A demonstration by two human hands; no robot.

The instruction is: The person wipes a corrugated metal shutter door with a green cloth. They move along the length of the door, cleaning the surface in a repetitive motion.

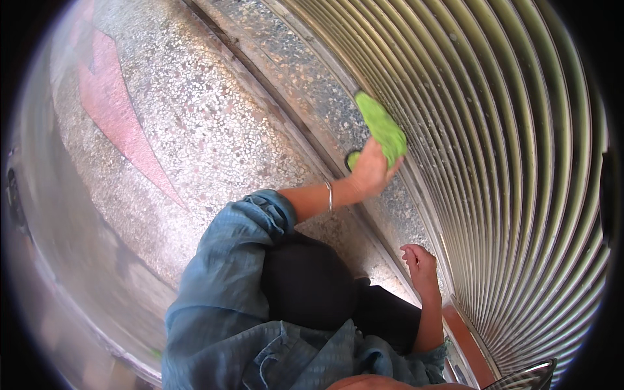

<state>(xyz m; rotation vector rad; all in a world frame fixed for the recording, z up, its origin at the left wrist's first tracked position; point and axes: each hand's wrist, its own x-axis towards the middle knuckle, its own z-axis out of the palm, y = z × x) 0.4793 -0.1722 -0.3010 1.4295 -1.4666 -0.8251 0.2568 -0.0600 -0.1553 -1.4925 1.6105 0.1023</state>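
Observation:
My left hand (374, 168), with a silver bangle at the wrist, grips a bunched bright green cloth (382, 124). The cloth lies against the lower ribs of a corrugated metal shutter (468, 146), near its bottom rail. A small green part with a black rim (352, 159) shows beside the hand; what it belongs to cannot be told. My right hand (420, 265) is held lower down, near the shutter's bottom rail, with loosely curled fingers and nothing visible in it.
Below lies a speckled terrazzo floor (219, 107) with a pink inlaid shape (119, 112). A dark groove (273, 90) runs alongside the shutter. My bent knees in black trousers (309, 280) are close to the groove. A reddish-brown strip (468, 341) lies at lower right.

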